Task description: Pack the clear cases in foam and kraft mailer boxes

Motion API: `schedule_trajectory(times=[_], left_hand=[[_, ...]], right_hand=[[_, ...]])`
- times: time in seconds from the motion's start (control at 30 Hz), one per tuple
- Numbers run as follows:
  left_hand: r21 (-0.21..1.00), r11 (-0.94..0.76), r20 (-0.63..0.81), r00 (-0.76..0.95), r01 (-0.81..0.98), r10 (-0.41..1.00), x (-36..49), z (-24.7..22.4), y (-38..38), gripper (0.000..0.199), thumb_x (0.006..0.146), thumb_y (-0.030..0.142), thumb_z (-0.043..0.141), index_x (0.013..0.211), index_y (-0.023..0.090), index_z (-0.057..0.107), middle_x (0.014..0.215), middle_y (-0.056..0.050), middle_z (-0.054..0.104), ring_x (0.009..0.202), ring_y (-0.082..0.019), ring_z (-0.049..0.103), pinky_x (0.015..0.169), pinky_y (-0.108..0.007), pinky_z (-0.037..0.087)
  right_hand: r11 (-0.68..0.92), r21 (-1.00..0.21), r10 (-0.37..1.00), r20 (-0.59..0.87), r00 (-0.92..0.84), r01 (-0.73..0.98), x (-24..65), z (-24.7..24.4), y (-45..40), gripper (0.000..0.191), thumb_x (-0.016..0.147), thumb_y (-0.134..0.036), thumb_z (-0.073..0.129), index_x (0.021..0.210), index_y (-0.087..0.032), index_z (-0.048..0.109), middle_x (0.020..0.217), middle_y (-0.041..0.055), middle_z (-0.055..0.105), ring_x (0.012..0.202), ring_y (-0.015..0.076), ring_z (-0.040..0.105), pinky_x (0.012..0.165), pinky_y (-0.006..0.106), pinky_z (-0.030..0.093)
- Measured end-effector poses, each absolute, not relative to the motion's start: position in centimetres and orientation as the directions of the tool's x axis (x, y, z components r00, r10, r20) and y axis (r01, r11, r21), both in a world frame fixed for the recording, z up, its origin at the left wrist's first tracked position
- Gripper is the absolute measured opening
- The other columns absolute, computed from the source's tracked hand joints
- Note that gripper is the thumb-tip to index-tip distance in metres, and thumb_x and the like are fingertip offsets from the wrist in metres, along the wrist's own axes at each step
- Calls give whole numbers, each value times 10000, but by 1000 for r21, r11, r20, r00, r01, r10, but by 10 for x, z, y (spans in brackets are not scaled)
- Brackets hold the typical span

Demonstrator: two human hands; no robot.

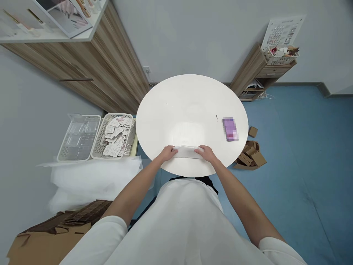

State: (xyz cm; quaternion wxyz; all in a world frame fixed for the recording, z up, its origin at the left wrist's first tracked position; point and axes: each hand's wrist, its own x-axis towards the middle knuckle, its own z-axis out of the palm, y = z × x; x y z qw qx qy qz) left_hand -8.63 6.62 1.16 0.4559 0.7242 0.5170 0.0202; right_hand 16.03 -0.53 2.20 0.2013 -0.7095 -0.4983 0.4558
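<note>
Your white shirt (190, 221) lies nearest the camera, and just beyond it is the near edge of the round white table (193, 92). You have a folded-looking white strip (188, 152) at that near edge, between your hands. Your left hand (167, 153) pinches its left end between thumb and fingers; your right hand (209, 153) pinches the right end the same way. To work it well, judge by the long edges: hold both ends level, pull gently and equally so the middle lies flat, and let your thumbs press evenly. Uneven pressure would probably skew or crease it. The brighter patch just beyond may be glare or more sheet; you can't tell from here. The blurred purple item (230, 129) sits to the right, well apart, so it leaves you room.
</note>
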Motion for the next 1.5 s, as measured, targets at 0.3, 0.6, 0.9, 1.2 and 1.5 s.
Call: schedule_trajectory(times=[0.3, 0.6, 0.9, 1.2, 1.5], left_hand=[[570, 29, -435, 271, 821, 859, -80, 0, 62, 223, 763, 358, 456, 619, 190, 486, 617, -22, 526, 591, -165, 503, 529, -266, 337], [435, -408, -32, 467, 802, 884, -61, 13, 24, 441, 796, 317, 453, 1216, 196, 400, 1291, -121, 394, 1193, -273, 343, 945, -405, 297], [298, -542, -182, 604, 786, 776, -26, 3, -7, 626, 754, 293, 493, 1331, 228, 260, 1433, -106, 192, 1294, -284, 197, 1012, -454, 172], [235, -541, -209, 585, 808, 784, -28, 8, -17, 714, 758, 319, 504, 1374, 267, 147, 1457, -94, 89, 1325, -276, 83, 1022, -476, 101], [263, -469, -299, 533, 843, 791, -8, 17, -18, 795, 699, 565, 527, 1362, 326, 161, 1463, -87, 25, 1314, -348, 17, 985, -557, 85]], right_hand=[[-500, -708, 865, -391, 313, 499, 166, -1, -6, 246, 721, -306, 453, 921, -213, 561, 895, 28, 607, 807, 182, 545, 714, 307, 428], [-559, -785, 772, -374, 514, 269, 149, -8, -47, 629, 706, -355, 507, 1270, -171, 302, 1305, 142, 358, 1189, 244, 379, 920, 371, 390], [-640, -768, 683, -577, 448, -14, 147, -1, -32, 655, 645, -357, 589, 1233, -171, 368, 1162, 151, 499, 1005, 251, 536, 738, 345, 489], [-627, -779, 777, -622, 93, 29, 170, 16, -13, 334, 631, -412, 616, 873, -184, 589, 830, 70, 641, 660, 180, 590, 545, 287, 458], [-565, -737, 824, -533, 195, 372, 179, -4, 0, 165, 646, -354, 520, 714, -206, 493, 734, 16, 572, 626, 147, 512, 547, 261, 405]])
